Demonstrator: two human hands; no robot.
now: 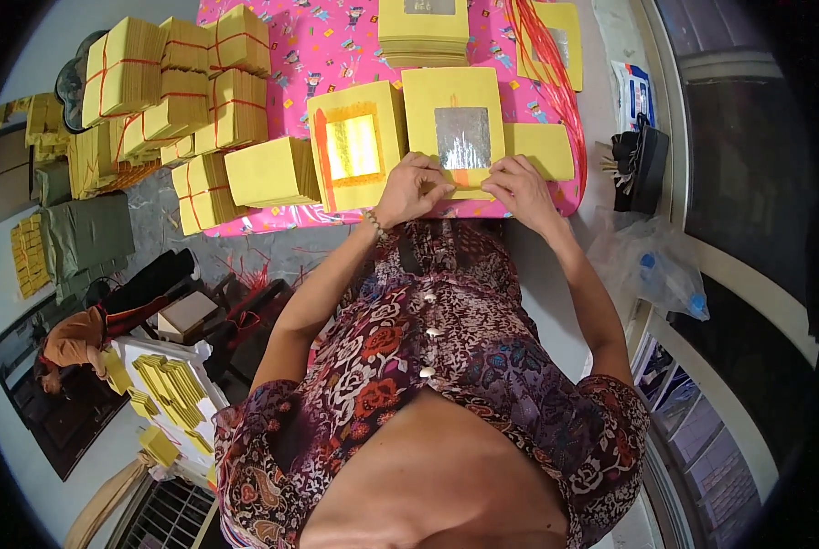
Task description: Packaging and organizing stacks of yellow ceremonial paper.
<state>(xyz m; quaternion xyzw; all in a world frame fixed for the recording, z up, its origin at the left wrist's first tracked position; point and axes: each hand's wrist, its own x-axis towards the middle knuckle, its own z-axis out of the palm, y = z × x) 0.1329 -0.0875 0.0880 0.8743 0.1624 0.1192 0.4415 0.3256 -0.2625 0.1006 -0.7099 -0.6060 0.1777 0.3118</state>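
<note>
Both my hands are at the near edge of a yellow paper sheet (423, 110), which carries a silver foil square. My left hand (416, 189) has its fingers curled and pinches the sheet's lower left edge. Opposite it, my right hand (521, 192) pinches the lower right edge, where a narrow strip of paper looks folded up between the thumbs. Left of the sheet lies a stack of yellow paper (393, 142) topped with a gold foil square bordered in orange. A plain yellow paper piece (542, 151) sits just beyond my right hand.
A pink patterned cloth (295, 50) covers the table. Bundles tied with red string (121, 73) are piled at left, beside a plain yellow stack (272, 172). Loose red strings (548, 69) hang at right, near a clear plastic bag (652, 265). Another person (75, 339) bends over at lower left.
</note>
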